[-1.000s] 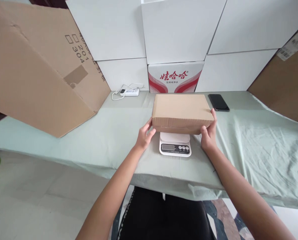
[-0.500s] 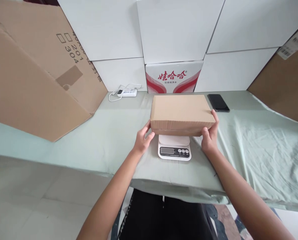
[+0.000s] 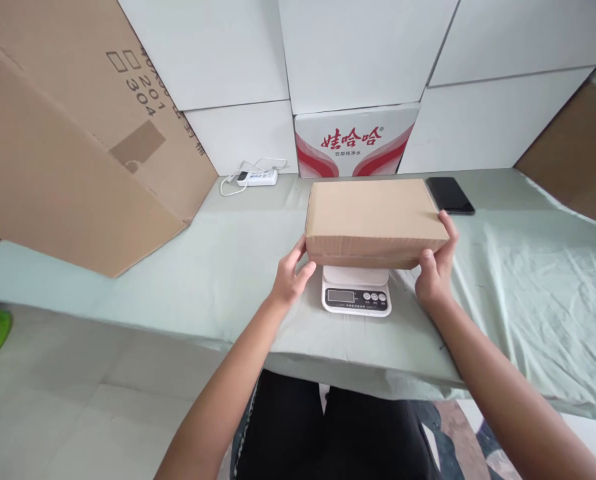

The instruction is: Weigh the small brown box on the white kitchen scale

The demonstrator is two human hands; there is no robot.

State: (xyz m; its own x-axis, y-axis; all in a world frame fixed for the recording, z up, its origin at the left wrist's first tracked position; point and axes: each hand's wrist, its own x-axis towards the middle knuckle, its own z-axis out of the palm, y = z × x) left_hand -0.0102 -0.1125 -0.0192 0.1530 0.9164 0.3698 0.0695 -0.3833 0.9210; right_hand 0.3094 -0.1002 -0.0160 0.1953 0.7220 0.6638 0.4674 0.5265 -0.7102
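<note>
A closed brown cardboard box (image 3: 375,210) sits over a white digital kitchen scale (image 3: 356,312); whether its full weight rests there I cannot tell. My left hand (image 3: 294,272) grips the box's near left corner, thumb in front and fingers along the side. At the near right corner, my right hand (image 3: 438,263) holds it with the thumb on the front face and fingers around the side. The scale's front panel, with a small display and several round buttons, shows below the box. Its rear part is hidden, and I see no digits on the display.
A black smartphone (image 3: 451,195) lies right of the box. Behind to the left is a white power strip (image 3: 258,177) with a cable. White boxes, one with red lettering (image 3: 355,141), line the back. Large cardboard pieces (image 3: 78,147) flank the pale green tablecloth (image 3: 193,287).
The view has shifted slightly, so the scene sits a little differently in the frame. Both hands keep their hold on the cardboard box, which stays over the scale.
</note>
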